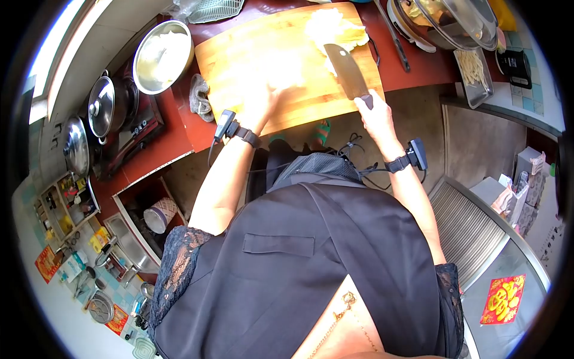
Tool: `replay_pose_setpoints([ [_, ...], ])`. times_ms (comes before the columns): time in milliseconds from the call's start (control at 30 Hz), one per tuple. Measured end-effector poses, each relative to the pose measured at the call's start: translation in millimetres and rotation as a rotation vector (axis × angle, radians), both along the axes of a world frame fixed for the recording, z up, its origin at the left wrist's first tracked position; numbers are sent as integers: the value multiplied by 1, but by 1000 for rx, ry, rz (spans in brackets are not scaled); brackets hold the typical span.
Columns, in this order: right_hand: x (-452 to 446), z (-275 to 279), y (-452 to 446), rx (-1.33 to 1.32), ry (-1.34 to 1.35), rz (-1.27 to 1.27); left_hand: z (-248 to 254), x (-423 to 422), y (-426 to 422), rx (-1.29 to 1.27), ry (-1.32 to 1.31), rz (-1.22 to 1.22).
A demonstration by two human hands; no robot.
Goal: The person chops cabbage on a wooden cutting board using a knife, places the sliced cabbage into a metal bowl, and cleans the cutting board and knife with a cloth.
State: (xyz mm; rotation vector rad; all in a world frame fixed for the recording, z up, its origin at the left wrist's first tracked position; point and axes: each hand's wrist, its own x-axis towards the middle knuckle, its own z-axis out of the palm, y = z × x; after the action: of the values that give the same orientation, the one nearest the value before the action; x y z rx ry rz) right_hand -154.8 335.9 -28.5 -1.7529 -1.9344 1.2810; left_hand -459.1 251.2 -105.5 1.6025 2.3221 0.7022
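My right hand (376, 113) is closed round the dark handle of a cleaver (348, 69). The cleaver's broad blade lies over the right part of a wooden cutting board (224, 99), next to a pale leafy vegetable (341, 30) at the board's far right. Over the board's near left part is my left hand (263, 105), its fingers smeared by motion and washed out by glare. Bright light hides whatever lies in the middle of the board.
A metal bowl (163, 58) and a grey cloth (200, 97) stand left of the board. Lidded pots (104, 106) are further left. At the right are a long dark utensil (394, 39), a glass lid (457, 21) and a metal tray (474, 78) with pale strips.
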Motion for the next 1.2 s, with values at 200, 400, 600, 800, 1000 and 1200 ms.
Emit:
replay_pose_setpoints([
  [200, -42, 5, -5, 88, -60, 222, 14, -13, -6, -75, -40, -151],
  [400, -56, 0, -19, 63, -5, 315, 10, -22, -27, 55, -48, -151],
  [600, -63, 37, -3, 28, -55, 311, 43, -13, -37, 76, 253, -280],
  [800, -81, 43, 5, 224, -153, 595, 40, -9, -35, 143, 242, -312],
  [1000, -104, 16, 8, 259, -223, 658, 43, -10, -30, 143, 175, -300],
  [1200, -119, -22, 19, 247, -53, 572, 49, -7, -28, 154, 156, -269],
])
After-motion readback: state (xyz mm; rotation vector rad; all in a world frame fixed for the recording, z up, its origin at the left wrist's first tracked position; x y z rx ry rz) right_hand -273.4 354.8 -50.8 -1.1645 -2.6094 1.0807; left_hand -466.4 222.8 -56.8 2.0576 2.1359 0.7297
